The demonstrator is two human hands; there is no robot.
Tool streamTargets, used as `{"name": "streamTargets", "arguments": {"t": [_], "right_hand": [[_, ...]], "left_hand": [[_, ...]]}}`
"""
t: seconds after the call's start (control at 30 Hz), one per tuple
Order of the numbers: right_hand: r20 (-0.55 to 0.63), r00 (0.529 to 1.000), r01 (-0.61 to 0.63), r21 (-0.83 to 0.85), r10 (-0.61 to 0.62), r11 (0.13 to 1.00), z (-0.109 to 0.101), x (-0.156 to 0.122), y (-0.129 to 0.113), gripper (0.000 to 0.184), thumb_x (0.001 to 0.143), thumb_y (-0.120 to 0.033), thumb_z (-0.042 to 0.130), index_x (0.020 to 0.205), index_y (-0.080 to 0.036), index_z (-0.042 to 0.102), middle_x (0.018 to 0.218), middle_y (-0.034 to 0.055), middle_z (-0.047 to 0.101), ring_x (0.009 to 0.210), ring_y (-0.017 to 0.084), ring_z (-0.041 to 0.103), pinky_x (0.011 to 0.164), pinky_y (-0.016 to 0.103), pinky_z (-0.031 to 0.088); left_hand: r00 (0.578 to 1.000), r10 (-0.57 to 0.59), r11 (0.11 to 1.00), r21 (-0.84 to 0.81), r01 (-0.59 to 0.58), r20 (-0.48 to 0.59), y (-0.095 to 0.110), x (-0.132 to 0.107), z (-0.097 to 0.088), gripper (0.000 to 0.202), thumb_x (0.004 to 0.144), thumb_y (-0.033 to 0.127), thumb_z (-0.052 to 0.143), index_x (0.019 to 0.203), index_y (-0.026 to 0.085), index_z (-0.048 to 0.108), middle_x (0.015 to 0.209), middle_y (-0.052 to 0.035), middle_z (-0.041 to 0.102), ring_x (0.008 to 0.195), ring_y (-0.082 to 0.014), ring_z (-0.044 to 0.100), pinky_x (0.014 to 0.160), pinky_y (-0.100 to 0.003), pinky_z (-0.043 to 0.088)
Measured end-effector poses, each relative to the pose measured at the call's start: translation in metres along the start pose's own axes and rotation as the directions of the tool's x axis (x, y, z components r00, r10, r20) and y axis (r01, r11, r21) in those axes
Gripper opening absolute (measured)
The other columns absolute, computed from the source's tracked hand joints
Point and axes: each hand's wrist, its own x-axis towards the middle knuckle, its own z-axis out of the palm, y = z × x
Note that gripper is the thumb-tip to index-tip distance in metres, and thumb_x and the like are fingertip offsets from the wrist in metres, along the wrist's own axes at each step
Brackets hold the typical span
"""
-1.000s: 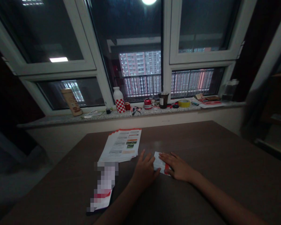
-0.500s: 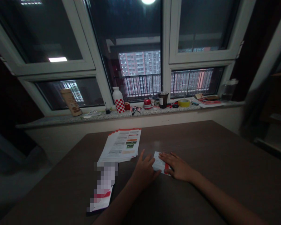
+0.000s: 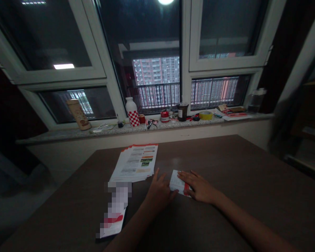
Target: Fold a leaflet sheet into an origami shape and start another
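Note:
A small white folded paper [image 3: 176,180], with fine print and an orange-red band, lies on the brown table [image 3: 212,157] in front of me. My right hand [image 3: 199,185] rests across its right part, fingers stretched out and lying flat, covering some of it. At its left side is my left hand [image 3: 159,190], fingers spread and the thumb tip close to the near left edge; whether it touches is hard to tell. Farther left, a fanned stack of printed sheets [image 3: 136,162] with orange-red top edges lies flat.
Left of my left forearm lies a flat white and red item [image 3: 115,224], mostly blurred by blocks. Along the windowsill [image 3: 107,131] stand a checkered bottle [image 3: 133,113], a tan tumbler [image 3: 78,113], a dark cup [image 3: 182,112] and yellow tape [image 3: 206,115].
My left hand has shifted slightly left, away from the folded paper, showing more of its left edge. My right hand stays in place on the paper.

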Motion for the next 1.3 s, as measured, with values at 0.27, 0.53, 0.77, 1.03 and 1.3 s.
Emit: {"name": "streamTargets", "arguments": {"t": [0.27,0.53,0.77,1.03,1.3], "right_hand": [[-0.042,0.999,-0.030,-0.006,0.030,1.000,0.003,0.000,0.002,0.066,0.089,-0.049,0.047,0.148,-0.030,0.025,0.155,0.0028,0.026,0.141,0.023,0.024,0.116,0.046,0.013],[-0.144,0.982,-0.119,0.002,0.119,0.993,0.004,-0.001,0.000,0.066,0.087,-0.052,0.050,0.142,-0.020,0.037,0.150,0.0098,0.035,0.138,0.026,0.030,0.115,0.045,0.017],[-0.194,0.978,-0.080,0.011,0.081,0.997,0.001,0.000,0.001,0.052,0.087,-0.048,0.051,0.132,-0.021,0.052,0.147,0.0088,0.039,0.136,0.030,0.028,0.111,0.047,0.025],[-0.180,0.983,0.006,-0.064,-0.018,0.998,-0.014,-0.006,0.004,0.047,0.080,-0.026,0.056,0.127,-0.026,0.058,0.126,0.0088,0.055,0.115,0.027,0.049,0.102,0.044,0.036],[-0.187,0.982,0.016,0.018,-0.012,1.000,-0.015,-0.007,0.013,0.041,0.075,-0.019,0.059,0.115,-0.025,0.066,0.124,0.0070,0.058,0.116,0.026,0.050,0.103,0.042,0.037]], "left_hand": [[0.997,-0.014,1.000,-0.027,0.012,-0.069,-0.003,-0.001,0.007,0.027,0.092,0.037,0.053,0.085,0.022,0.074,0.096,-0.0059,0.072,0.118,-0.0274,0.053,0.112,-0.058,0.019],[0.995,-0.064,0.992,-0.116,0.054,-0.079,0.003,0.000,0.014,0.016,0.090,0.031,0.056,0.096,0.024,0.069,0.099,-0.0037,0.071,0.120,-0.0268,0.052,0.111,-0.064,0.012],[0.980,-0.195,0.964,-0.192,0.185,-0.039,0.000,0.000,0.018,0.018,0.088,0.029,0.058,0.104,0.023,0.065,0.114,-0.0050,0.068,0.122,-0.0284,0.050,0.110,-0.066,0.014],[0.976,-0.218,0.962,-0.178,0.209,-0.028,-0.001,0.000,0.020,0.026,0.087,0.033,0.060,0.113,0.030,0.063,0.114,-0.0035,0.067,0.119,-0.0282,0.052,0.108,-0.067,0.014],[0.980,-0.198,0.962,-0.193,0.195,0.004,-0.004,0.005,0.020,0.022,0.087,0.035,0.062,0.108,0.031,0.066,0.112,-0.0026,0.067,0.120,-0.0286,0.049,0.107,-0.069,0.014]]}}
